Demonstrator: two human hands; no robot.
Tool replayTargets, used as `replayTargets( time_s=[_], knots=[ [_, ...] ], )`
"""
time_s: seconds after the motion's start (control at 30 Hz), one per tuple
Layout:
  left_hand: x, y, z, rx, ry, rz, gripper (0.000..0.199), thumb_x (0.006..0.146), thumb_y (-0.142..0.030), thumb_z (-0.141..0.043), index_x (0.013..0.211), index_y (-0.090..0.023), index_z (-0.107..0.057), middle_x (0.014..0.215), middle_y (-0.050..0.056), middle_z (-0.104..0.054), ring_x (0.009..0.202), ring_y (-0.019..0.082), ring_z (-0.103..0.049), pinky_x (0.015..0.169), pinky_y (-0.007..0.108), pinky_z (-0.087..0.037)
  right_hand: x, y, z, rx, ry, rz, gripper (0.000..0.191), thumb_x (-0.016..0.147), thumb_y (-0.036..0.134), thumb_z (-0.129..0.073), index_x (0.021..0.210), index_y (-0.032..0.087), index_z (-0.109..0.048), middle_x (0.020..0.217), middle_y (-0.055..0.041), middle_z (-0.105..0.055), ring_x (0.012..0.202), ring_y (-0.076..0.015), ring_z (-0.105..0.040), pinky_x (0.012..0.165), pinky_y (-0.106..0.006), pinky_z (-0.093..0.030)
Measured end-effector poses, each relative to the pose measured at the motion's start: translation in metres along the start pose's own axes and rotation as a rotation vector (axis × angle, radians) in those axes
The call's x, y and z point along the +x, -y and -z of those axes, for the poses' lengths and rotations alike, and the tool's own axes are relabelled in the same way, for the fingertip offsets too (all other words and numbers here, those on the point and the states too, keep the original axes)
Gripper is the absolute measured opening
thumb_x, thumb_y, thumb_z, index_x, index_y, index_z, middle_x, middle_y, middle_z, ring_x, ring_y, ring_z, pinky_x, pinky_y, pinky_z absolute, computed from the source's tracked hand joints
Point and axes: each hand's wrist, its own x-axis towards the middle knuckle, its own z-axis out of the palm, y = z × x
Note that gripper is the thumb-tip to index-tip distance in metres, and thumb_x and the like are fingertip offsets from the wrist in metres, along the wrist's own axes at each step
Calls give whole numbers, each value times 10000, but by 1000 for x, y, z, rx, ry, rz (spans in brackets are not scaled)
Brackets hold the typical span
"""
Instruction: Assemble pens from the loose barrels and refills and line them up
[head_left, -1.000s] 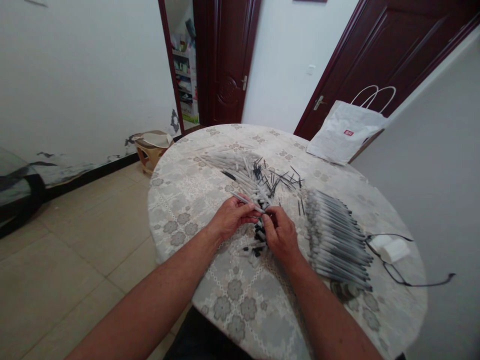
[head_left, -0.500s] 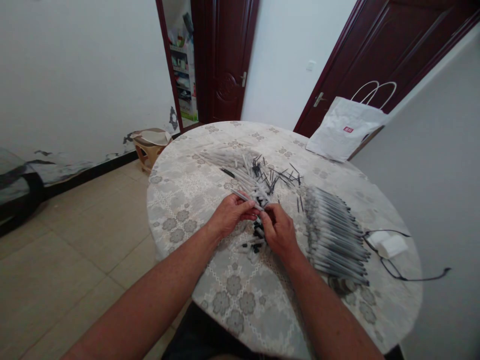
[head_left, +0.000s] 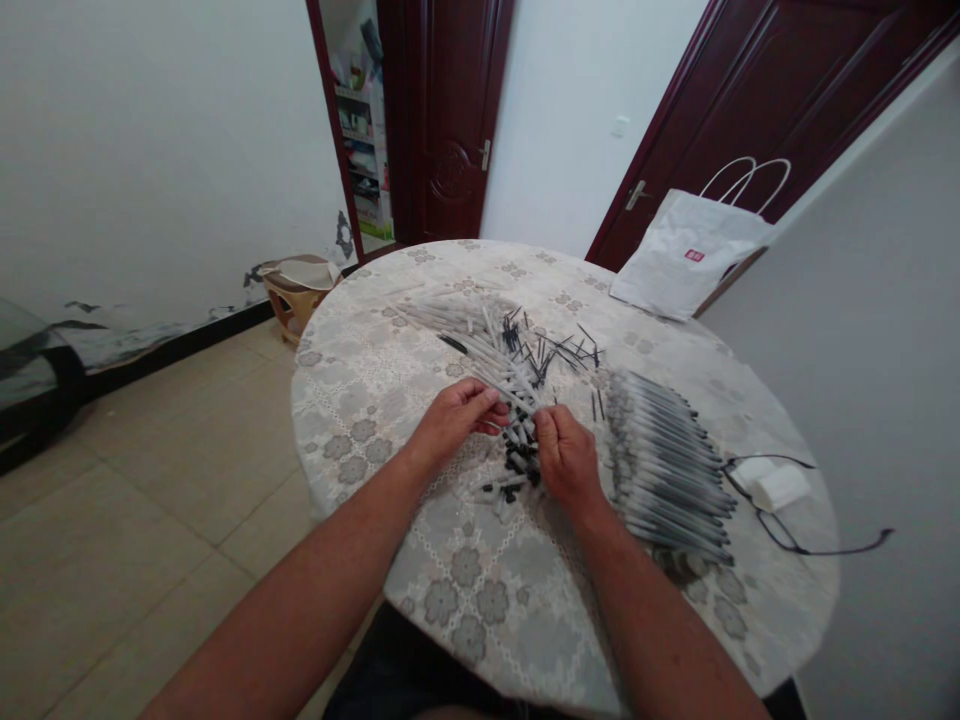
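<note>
My right hand (head_left: 568, 452) is closed, its thumb and fingers pinching the near end of a pale pen (head_left: 514, 395) that slants up to the left. Just left of it, my left hand (head_left: 471, 408) has its thumb and fingers drawn together in a pinch; whether anything is between them is hidden. Under and between the hands lie small black and clear pen parts (head_left: 517, 462). Beyond them are a pile of pale pen barrels (head_left: 442, 312) and scattered thin dark refills (head_left: 566, 352). To the right of my right hand, pens lie side by side in a long row (head_left: 667, 465).
A round table with a flowered cloth (head_left: 352, 435) bears everything. Eyeglasses (head_left: 795, 550) and a white folded wad (head_left: 780, 487) rest at its right edge. A white paper bag (head_left: 690, 255) stands at the back right. A stool (head_left: 296, 290) is on the floor at left.
My hands have moved apart slightly, the right one a little to the right. The pen that lay across both hands now runs from my right fingers past my left hand.
</note>
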Motion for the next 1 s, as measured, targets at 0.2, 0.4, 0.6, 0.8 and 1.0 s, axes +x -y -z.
replayTargets(
  time_s=[0.2, 0.4, 0.6, 0.8, 1.0],
  knots=[
    [-3, 1, 18, 702, -135, -206, 138, 880, -335, -616, 845, -203, -637, 774, 19, -679, 701, 172, -612, 687, 290, -467, 6, -12, 8, 2, -233, -58, 246, 990, 401, -509, 989, 194, -643, 870, -38, -675, 790, -191, -623, 737, -295, -442],
    [-14, 3, 15, 1087, 57, -231, 98, 843, -253, -605, 920, -219, -654, 868, 40, -696, 792, 205, -630, 726, 305, -443, 7, -21, 11, -1, -298, -82, 243, 962, 398, -552, 1042, 187, -641, 804, -15, -645, 729, -180, -609, 707, -291, -447],
    [-14, 9, 14, 1214, 44, -250, 149, 891, -301, -592, 1010, -225, -639, 976, 79, -703, 897, 244, -651, 798, 336, -464, 7, -19, 11, -21, -306, -78, 231, 954, 386, -563, 1048, 190, -640, 797, -11, -640, 713, -175, -603, 702, -291, -451],
    [-4, 23, 15, 1198, -46, -285, 350, 973, -227, -463, 1304, -243, -575, 1187, 105, -681, 1102, 248, -641, 966, 364, -464, 8, -18, 10, -22, -297, -70, 222, 947, 384, -561, 1024, 192, -641, 750, 1, -616, 669, -169, -574, 670, -289, -447],
    [-3, 25, 11, 1255, -44, -261, 370, 978, -248, -474, 1333, -255, -579, 1239, 107, -668, 1153, 254, -633, 972, 363, -467, 8, -19, 10, -24, -292, -60, 219, 947, 379, -559, 1021, 190, -643, 763, -3, -624, 673, -169, -569, 683, -294, -452]
  ],
)
